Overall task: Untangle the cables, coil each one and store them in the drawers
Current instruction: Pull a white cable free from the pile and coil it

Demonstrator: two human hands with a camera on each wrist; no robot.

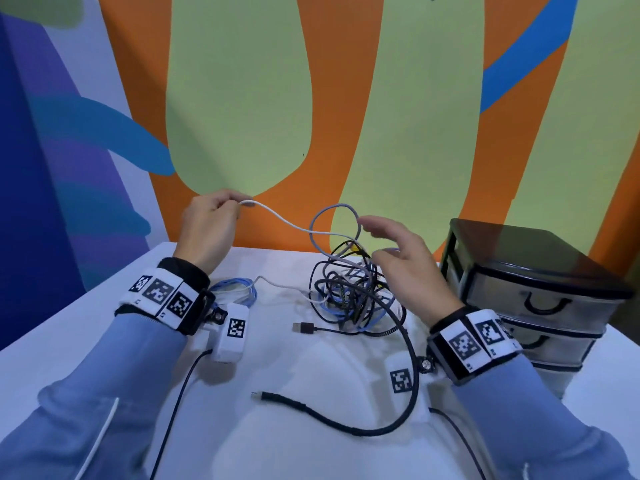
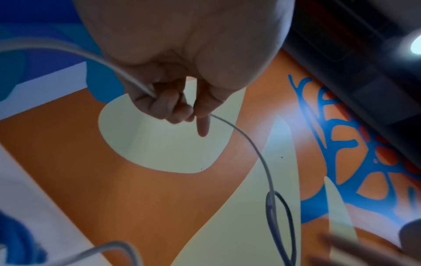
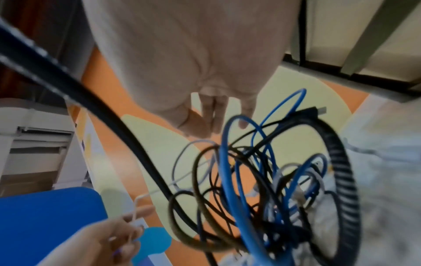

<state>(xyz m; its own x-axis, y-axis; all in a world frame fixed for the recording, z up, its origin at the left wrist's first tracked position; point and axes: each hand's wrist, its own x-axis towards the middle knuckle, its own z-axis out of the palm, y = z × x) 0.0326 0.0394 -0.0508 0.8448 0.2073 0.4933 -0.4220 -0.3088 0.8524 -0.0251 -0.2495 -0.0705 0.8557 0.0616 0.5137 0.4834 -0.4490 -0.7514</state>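
Early in untangling: white cable (image 1: 277,216) pinched in left hand (image 1: 207,226), right hand (image 1: 405,261) spread above knotted tangle (image 1: 353,292); nothing visibly coiled, drawers (image 1: 533,299) shut.

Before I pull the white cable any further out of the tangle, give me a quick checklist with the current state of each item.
1. Left hand grips the white cable: ok, pinched between fingertips.
2. Right hand free to steady the tangle: ok, fingers open above it, holding nothing.
3. White cable free of the tangle: not ok, it passes through a grey loop and on into the pile.
4. Far end of the white cable located: cannot tell, it is lost in the pile.
5. Drawers ready to receive: not ok, those in view are closed.
6. A coiled blue cable lies apart from the tangle: ok.
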